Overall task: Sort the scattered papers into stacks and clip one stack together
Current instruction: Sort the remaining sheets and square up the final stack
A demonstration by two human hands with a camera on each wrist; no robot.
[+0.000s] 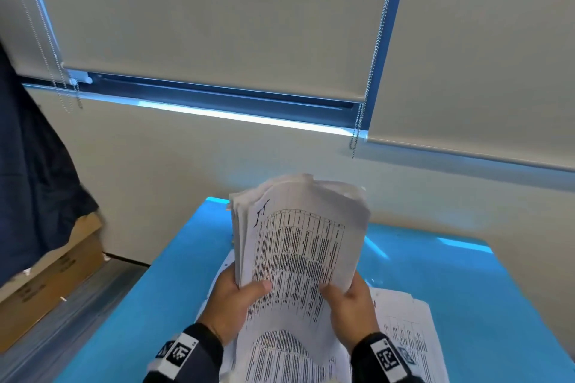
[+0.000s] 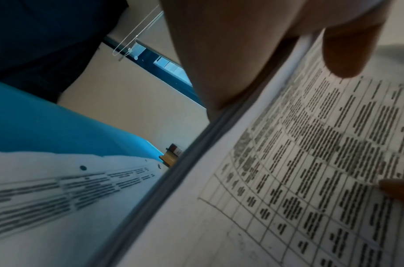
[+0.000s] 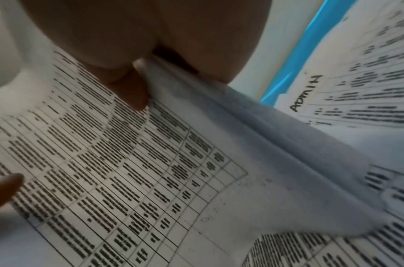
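Note:
A thick stack of printed papers stands upright over the blue table, its front sheet a table of text marked "IT". My left hand grips the stack's left edge, thumb on the front sheet. My right hand grips its right edge, thumb on the front. In the left wrist view the stack fills the right side with my left hand round its edge. The right wrist view shows the stack pinched by my right hand. More papers lie flat on the table underneath. No clip shows.
A sheet marked "ADMIN" lies on the table to the right. A wall with drawn roller blinds and bead chains rises behind the table. A cardboard box sits on the floor at left under dark fabric.

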